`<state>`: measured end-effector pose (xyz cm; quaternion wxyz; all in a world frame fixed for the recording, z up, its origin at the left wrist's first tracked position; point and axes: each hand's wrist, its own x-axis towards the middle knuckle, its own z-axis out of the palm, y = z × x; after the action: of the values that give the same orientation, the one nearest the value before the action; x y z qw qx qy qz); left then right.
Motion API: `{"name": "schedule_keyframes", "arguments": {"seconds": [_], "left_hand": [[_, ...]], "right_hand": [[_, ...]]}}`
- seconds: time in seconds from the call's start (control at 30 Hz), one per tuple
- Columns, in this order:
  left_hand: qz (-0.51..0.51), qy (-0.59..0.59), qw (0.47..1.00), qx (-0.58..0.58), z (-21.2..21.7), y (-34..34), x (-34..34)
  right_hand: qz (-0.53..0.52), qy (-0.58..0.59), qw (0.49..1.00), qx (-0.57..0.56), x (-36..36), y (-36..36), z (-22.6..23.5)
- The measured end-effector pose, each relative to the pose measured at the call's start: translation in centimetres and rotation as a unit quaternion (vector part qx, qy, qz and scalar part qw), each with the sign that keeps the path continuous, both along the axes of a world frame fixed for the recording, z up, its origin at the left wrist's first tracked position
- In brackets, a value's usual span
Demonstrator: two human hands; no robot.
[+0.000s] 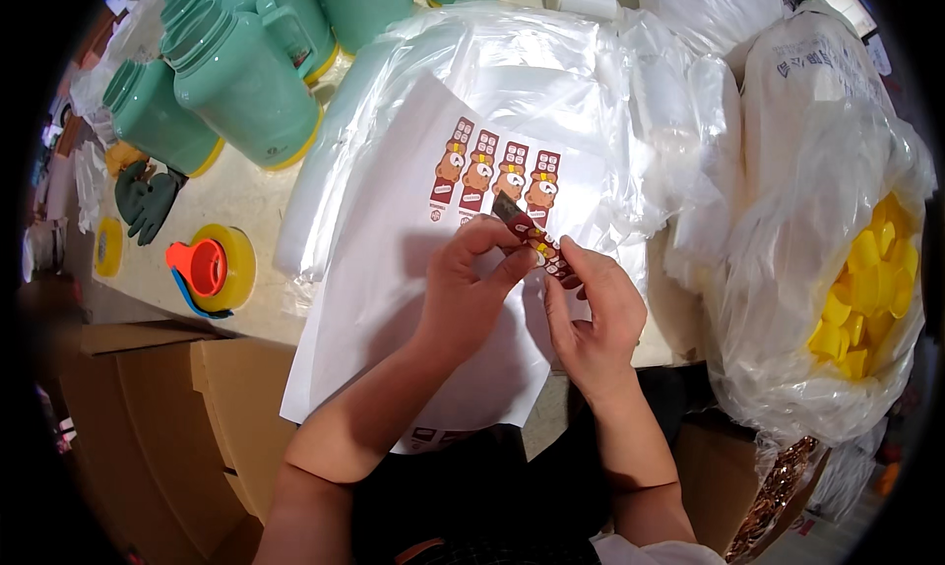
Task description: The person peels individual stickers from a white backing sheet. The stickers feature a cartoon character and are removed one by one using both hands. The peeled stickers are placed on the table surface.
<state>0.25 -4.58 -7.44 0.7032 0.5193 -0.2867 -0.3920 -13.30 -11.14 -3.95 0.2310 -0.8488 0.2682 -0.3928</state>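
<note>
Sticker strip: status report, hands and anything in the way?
Left hand and right hand both pinch the sticker strip over the white sheet. Four stickers remain on the sheet. Nothing blocks the hands.

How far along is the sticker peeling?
One sticker is off the white backing sheet, pinched between the left hand and right hand. Four stickers remain on the sheet. The green jugs show no stickers from here.

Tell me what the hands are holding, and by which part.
Both hands, left hand and right hand, pinch one narrow red sticker strip; they grip its lower end, upper end free above the white backing sheet.
</note>
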Motion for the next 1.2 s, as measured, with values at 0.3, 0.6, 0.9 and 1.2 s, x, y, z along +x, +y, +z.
{"name": "schedule_keyframes", "arguments": {"seconds": [0.3, 0.6, 0.9, 1.2], "left_hand": [[-0.034, 0.064, 0.997, 0.019, 1.3, 0.2, -0.1], [-0.099, 0.058, 0.991, 0.073, 1.9, 0.4, 0.6], [-0.083, 0.179, 0.974, 0.115, 2.3, 0.5, 0.7], [-0.061, 0.114, 0.989, 0.067, 2.1, 0.2, 0.5]], "right_hand": [[-0.006, -0.034, 0.995, 0.090, -0.2, -0.3, 0.3], [-0.001, -0.071, 0.992, 0.102, -0.8, -0.6, 0.1], [0.005, -0.132, 0.975, 0.178, -0.4, 0.0, -0.4], [0.078, -0.258, 0.814, 0.515, -0.4, -0.1, -0.9]]}}
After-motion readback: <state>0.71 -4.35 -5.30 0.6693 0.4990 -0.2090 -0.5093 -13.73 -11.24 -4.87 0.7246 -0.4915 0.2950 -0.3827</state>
